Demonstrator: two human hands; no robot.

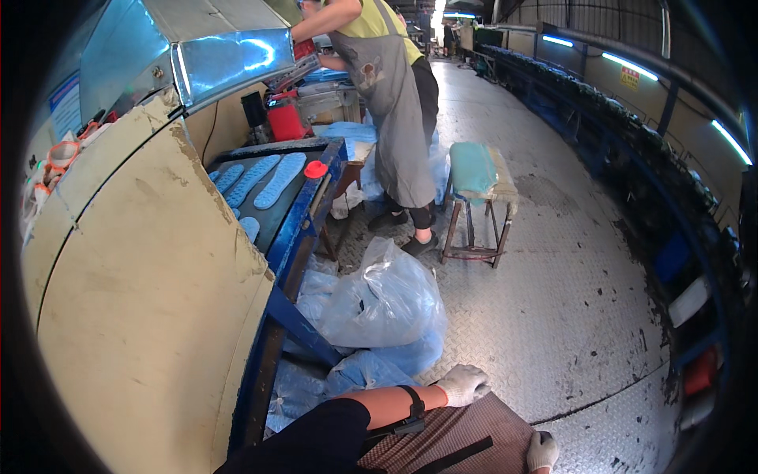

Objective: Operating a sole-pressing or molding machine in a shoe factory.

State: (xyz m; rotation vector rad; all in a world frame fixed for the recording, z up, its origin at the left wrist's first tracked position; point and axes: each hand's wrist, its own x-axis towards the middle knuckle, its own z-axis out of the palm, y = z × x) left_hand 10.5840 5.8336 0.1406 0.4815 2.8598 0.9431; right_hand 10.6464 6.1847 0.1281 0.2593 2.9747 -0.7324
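My left hand (463,385), in a white knit glove, rests at the far edge of a brown checked cloth (466,430) spread over my lap. Its fingers curl down and look closed; what lies under them, if anything, is hidden. At the cloth's right edge is my right hand (542,451), also gloved in white. Only part of it shows, and its fingers cannot be made out well. A black strap (415,403) with a buckle circles my left forearm. Just beyond the left hand stand clear plastic bags (384,296) with light blue contents.
At left, a blue-framed conveyor (328,170) carries blue insoles (280,180) out of a cream machine housing (142,300). A person in a grey apron (387,103) stands ahead, beside a padded stool (476,178). Along the right runs a long dark line (600,126) above the metal floor (545,292).
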